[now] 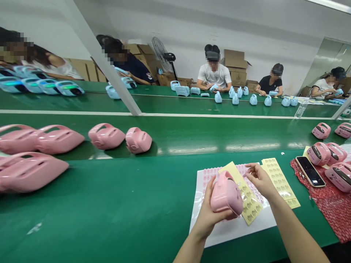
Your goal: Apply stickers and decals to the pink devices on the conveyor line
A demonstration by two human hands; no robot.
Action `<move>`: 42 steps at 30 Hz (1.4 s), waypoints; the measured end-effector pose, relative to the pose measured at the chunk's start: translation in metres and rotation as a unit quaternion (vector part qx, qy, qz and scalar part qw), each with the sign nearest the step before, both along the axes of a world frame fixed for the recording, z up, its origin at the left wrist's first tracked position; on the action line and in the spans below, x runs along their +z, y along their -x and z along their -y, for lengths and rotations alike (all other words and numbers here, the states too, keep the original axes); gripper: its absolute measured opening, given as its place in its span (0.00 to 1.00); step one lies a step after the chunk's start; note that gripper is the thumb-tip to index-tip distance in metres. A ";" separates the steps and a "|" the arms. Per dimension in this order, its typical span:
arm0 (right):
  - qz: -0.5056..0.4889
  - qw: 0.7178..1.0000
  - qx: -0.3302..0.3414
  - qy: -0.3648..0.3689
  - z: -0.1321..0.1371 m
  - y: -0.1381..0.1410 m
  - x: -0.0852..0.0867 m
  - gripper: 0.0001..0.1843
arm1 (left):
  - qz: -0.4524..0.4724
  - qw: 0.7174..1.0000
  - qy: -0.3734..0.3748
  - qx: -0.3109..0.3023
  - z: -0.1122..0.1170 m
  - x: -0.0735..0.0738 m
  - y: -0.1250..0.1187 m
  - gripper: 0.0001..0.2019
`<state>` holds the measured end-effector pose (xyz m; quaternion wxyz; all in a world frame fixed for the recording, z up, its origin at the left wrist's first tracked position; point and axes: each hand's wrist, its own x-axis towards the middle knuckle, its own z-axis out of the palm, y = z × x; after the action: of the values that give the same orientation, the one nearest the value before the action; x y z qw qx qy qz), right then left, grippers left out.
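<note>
My left hand point(207, 215) grips a glossy pink handled device point(226, 195) from its left side and underneath, holding it tilted above the paper sheets. My right hand point(260, 180) hovers just to the right, over a sheet of small pink stickers point(211, 176); its fingers are curled together, and whatever they pinch, if anything, is too small to make out. Between the hands lies a yellow sticker sheet point(251, 210) with dark print, partly hidden behind the device. A white sheet point(201, 228) lies under these. Another yellow sticker sheet point(279, 179) rests beyond my right wrist.
More pink devices point(105, 137) stand at the left. Others point(338, 175) sit at the right by a phone point(309, 171) on red bubble wrap point(329, 212). Across the green table point(109, 215), several people handle blue devices point(218, 97). A slanted white post point(109, 62) rises at left; a bottle point(301, 109) stands far right.
</note>
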<state>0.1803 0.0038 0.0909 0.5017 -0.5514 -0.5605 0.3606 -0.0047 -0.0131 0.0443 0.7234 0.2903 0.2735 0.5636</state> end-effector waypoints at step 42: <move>0.374 0.898 0.214 -0.095 0.017 0.030 0.034 0.11 | -0.466 0.797 -0.376 -0.074 -0.003 -0.001 0.012 0.40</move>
<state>0.1503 -0.0136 0.1254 0.2163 -0.4619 -0.8429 0.1714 -0.0165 -0.0101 0.0432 0.3818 0.7865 0.3218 0.3635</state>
